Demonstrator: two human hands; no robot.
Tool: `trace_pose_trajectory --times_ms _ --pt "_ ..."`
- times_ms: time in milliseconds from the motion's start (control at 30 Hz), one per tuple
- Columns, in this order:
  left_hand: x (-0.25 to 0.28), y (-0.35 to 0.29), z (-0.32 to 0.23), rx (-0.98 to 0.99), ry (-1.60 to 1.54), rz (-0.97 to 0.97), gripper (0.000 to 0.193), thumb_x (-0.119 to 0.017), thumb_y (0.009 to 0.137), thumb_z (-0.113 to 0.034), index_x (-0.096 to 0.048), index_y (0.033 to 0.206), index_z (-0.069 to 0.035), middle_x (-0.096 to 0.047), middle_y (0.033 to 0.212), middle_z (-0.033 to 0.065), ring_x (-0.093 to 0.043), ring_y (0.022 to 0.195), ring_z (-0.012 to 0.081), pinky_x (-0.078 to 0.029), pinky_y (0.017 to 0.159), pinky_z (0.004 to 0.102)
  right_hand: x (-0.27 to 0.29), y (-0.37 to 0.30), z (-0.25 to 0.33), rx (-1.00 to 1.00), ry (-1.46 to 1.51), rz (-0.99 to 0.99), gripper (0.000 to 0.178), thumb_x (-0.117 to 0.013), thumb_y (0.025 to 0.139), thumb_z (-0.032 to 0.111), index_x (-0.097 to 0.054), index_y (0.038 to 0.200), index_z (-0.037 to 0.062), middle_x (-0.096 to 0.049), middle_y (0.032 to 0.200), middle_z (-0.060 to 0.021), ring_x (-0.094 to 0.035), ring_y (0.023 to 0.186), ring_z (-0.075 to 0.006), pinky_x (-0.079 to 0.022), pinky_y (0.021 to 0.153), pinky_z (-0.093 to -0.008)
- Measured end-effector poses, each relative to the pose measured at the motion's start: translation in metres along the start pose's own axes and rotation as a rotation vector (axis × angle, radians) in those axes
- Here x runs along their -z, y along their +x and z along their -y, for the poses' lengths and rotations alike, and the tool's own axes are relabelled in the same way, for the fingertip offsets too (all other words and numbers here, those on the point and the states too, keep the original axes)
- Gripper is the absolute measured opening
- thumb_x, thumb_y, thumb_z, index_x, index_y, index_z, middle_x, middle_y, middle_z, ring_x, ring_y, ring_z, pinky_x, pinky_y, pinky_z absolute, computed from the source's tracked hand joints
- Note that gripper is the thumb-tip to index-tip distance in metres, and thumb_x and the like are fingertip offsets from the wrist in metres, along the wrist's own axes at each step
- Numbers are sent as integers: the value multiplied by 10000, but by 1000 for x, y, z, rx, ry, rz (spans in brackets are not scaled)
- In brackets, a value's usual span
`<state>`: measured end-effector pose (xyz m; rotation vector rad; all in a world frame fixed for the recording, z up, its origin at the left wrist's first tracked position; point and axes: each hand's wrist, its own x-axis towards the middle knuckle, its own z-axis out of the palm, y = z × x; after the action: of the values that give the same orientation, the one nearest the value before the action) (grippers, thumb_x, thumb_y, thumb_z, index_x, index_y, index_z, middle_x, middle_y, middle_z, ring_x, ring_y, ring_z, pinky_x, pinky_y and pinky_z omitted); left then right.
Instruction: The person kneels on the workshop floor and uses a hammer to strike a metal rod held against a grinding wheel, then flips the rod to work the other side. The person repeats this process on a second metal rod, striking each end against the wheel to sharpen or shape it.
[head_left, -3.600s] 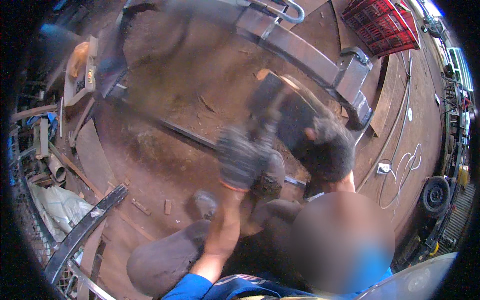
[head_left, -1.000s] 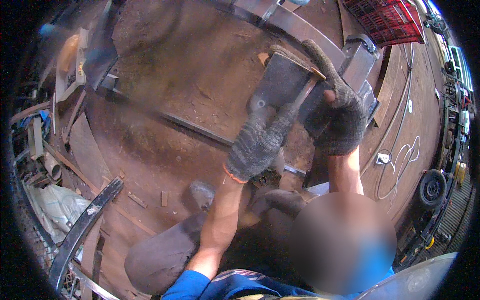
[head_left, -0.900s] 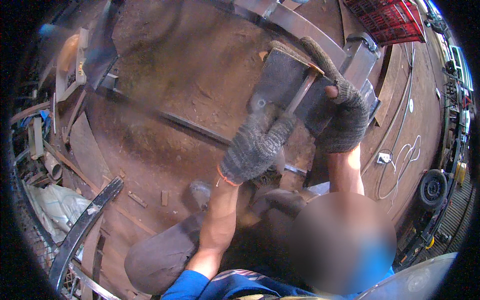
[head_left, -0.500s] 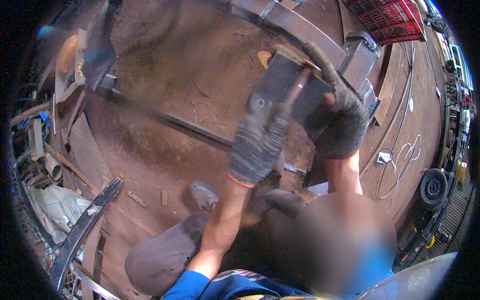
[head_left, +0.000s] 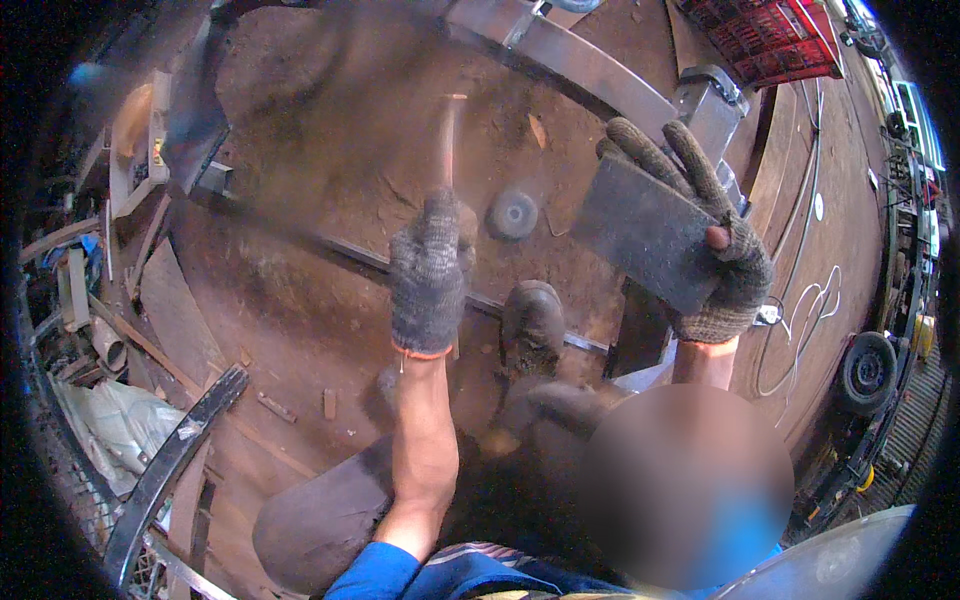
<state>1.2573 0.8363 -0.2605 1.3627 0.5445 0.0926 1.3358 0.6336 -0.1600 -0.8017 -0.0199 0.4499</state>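
Hammer [head_left: 446, 135] is raised in our gloved left hand [head_left: 428, 285], fist tight round its handle, above the dirt floor [head_left: 300, 300]. Our right hand [head_left: 715, 245] pinches a flat metal plate [head_left: 645, 232] by its edges, likely tilting it clear for striking.

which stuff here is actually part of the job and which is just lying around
In use:
- left hand gripping the hammer
- right hand holding the flat metal plate

Lying about:
- grinding disc on the dirt floor
- red crate
- small wheel
- curved black bar
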Motion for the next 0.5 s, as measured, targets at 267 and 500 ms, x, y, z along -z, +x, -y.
trace_pose_trajectory --times_ms 267,500 --pt "-18 -35 -35 -71 -65 195 433 -524 1017 -387 -605 767 -43 -503 588 -14 -447 584 90 -382 541 296 -15 10 -36 41 -105 -70 564 -700 792 241 -585 1259 -55 -649 1099 -117 -631 980 -228 -498 911 -353" --pt "-28 -34 -37 -52 33 226 398 -561 1001 -348 -638 805 -10 -550 596 53 -482 573 129 -406 546 336 -37 14 -23 54 40 -109 514 -691 813 265 -581 1226 -20 -651 1137 -117 -649 993 -234 -543 865 -377"
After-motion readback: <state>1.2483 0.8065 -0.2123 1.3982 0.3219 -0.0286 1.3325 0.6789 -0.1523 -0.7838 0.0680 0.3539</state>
